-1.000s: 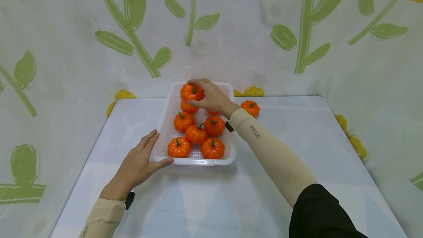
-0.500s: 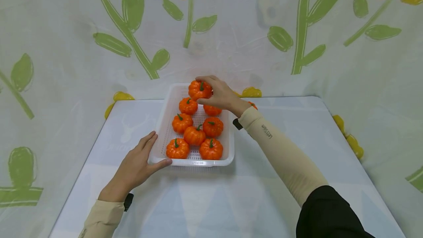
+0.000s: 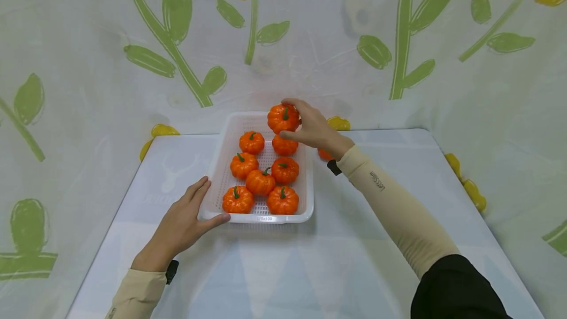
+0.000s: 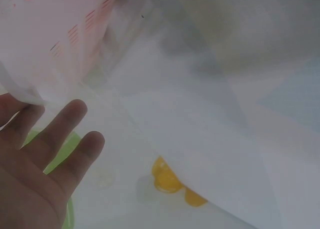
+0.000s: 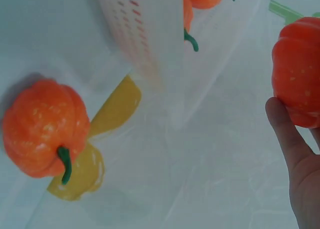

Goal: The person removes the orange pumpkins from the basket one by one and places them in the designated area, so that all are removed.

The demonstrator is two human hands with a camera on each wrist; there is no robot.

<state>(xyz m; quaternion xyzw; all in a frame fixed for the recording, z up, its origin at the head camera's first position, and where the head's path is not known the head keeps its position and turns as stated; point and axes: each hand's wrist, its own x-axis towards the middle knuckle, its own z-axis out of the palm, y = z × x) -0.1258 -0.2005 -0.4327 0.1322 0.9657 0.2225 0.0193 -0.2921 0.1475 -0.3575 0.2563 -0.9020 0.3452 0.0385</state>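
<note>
Though my right hand (image 3: 316,129) moved its gripped pumpkin (image 3: 281,119) rightward, placing seems unfinished; my straight-fingered left hand (image 3: 179,221) touches the basket (image 3: 288,219).

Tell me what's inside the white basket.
Seven orange pumpkins show inside the white basket. In the head view, the right hand and held pumpkin cover its far right corner; whatever lies directly beneath the seven cannot be seen.

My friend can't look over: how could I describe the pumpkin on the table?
On the pale table, find the white basket. To its right, near the table's far edge, sits an orange pumpkin with a green stem. Unlike the other pumpkins, it's neither in the basket nor in the right hand.
</note>
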